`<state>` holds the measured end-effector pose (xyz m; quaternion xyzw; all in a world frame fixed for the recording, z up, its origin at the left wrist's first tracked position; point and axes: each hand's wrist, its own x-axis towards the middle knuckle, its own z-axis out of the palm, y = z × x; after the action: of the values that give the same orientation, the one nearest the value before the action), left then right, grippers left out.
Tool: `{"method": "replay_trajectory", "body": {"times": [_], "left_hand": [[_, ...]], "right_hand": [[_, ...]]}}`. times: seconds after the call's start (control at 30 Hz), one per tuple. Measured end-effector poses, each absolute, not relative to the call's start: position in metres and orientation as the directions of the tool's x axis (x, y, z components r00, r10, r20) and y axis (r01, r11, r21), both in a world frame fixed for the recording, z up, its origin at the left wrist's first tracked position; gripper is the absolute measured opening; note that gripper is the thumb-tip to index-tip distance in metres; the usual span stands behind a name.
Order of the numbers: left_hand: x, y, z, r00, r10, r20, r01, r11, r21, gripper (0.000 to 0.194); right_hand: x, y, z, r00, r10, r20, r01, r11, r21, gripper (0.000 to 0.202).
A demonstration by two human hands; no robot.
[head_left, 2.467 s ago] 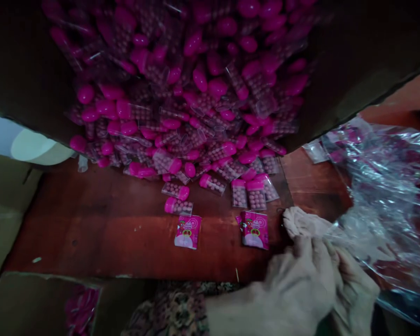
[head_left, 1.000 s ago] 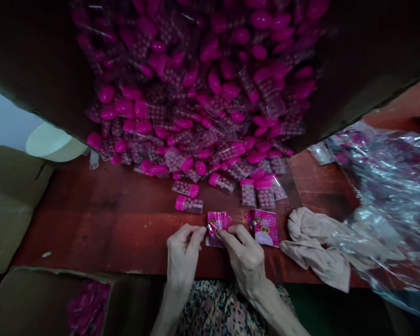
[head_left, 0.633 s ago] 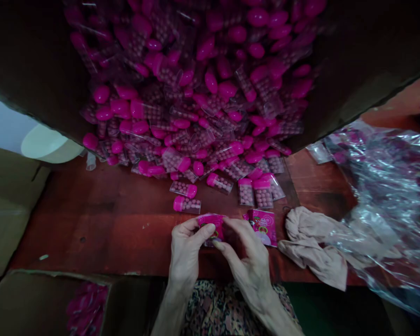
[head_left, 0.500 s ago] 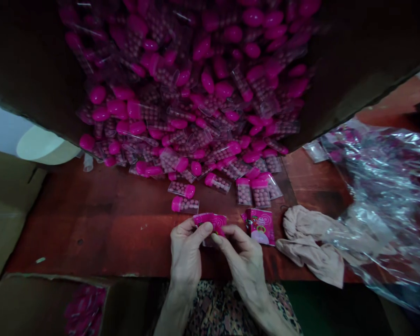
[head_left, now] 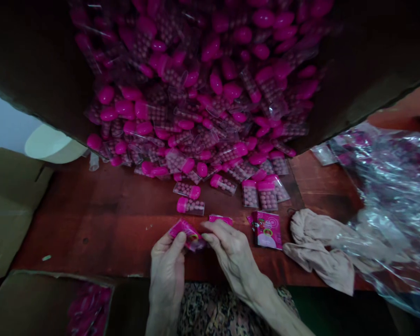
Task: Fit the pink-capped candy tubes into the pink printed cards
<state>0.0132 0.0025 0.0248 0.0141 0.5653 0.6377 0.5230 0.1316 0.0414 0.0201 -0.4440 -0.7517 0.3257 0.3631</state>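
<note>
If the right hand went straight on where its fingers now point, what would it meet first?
The right hand would most likely meet the pink packet held by the left hand, close at its fingertips; contact is unclear.

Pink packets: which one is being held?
The tilted packet in the left hand; the partly hidden packet beyond the right hand and the packets beside the cloth lie on the table.
</note>
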Motion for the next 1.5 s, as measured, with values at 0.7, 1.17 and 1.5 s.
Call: {"method": "replay_trajectory", "body": {"times": [0.7,1.17,1.5], "left_hand": [[-0.009,0.039,0.044,-0.467,0.497,-0.732,-0.871,-0.116,0.477,0.02],[0.024,0.047,0.04,-0.448,0.63,-0.635,-0.831,-0.031,0.556,0.019],[0.03,0.04,0.038,-0.443,0.755,-0.483,-0.73,0.01,0.684,0.012]], "right_hand": [[0.117,0.03,0.037,-0.049,0.922,0.385,0.565,0.343,-0.75,0.023],[0.114,0.03,0.031,-0.046,0.879,0.475,0.544,0.421,-0.726,0.021],[0.118,0.03,0.026,-0.015,0.879,0.476,0.523,0.413,-0.746,0.025]]}}
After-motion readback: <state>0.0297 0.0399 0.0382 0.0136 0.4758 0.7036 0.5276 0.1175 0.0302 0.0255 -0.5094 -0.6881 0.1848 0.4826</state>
